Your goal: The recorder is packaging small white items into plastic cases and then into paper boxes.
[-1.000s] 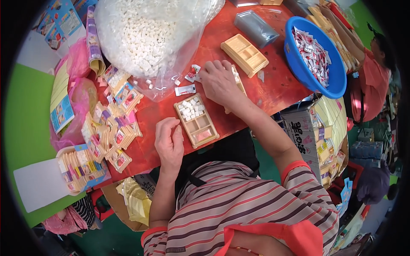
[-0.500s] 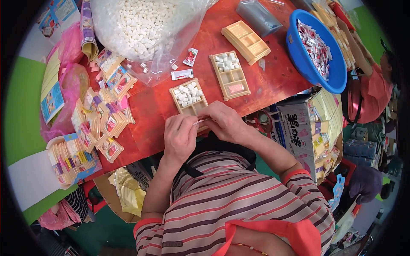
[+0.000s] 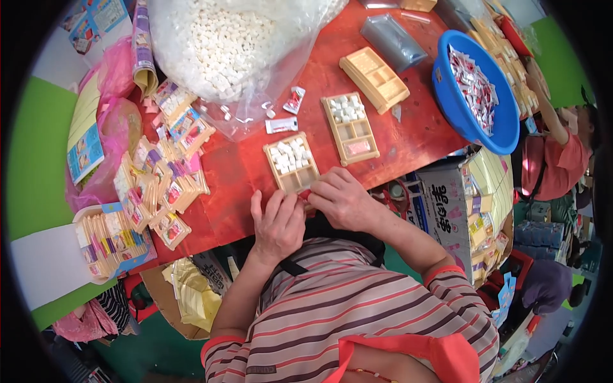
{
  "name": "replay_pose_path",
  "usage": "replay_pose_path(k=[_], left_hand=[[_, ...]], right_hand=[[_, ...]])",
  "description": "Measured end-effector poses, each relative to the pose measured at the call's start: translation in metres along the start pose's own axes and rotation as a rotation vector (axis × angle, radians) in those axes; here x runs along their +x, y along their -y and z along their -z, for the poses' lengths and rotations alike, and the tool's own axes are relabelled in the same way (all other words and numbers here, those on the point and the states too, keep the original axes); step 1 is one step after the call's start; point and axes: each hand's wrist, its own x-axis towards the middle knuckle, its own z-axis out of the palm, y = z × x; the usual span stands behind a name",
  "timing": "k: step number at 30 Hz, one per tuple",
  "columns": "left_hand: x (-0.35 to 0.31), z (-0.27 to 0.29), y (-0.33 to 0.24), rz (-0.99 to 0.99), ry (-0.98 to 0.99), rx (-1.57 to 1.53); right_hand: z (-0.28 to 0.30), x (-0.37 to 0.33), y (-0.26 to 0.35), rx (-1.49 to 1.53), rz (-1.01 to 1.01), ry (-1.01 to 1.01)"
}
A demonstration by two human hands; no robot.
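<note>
In front of me lies a cream compartment tray [image 3: 295, 175], its far section filled with small white candy pieces [image 3: 290, 155]. Its near end is partly hidden by my hands. My right hand [image 3: 343, 201] pinches a small red packet [image 3: 304, 194] over that end. The curled fingers of my left hand [image 3: 280, 225] meet the packet from the other side, with the index finger lifted a little. Just beyond the tray lie two small sachets, one white [image 3: 281, 125] and one red and white [image 3: 294, 100]. To the right, another tray [image 3: 345, 131] holds white pieces and a pink packet [image 3: 357, 147].
A large clear bag [image 3: 281, 57] of white pieces stands at the back. Stacked trays [image 3: 377, 80] and a blue basin [image 3: 445, 105] of sachets are on the right. Filled packs [image 3: 169, 179] are heaped on the left beside a box [image 3: 105, 246]. Another person [image 3: 555, 150] is at far right.
My fingers have shifted on the small packet, and its red part now shows. My left fingers have spread somewhat. The whole view has shifted slightly, with the table things appearing lower.
</note>
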Motion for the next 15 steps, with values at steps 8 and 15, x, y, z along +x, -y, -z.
replay_pose_path(k=[8, 15], left_hand=[[-0.006, -0.001, 0.000, 0.007, 0.034, -0.032], [0.005, 0.010, 0.003, 0.110, -0.038, -0.185]], right_hand=[[-0.001, 0.065, -0.046, -0.124, -0.178, -0.082], [-0.023, 0.116, -0.083, -0.315, -0.155, 0.192]])
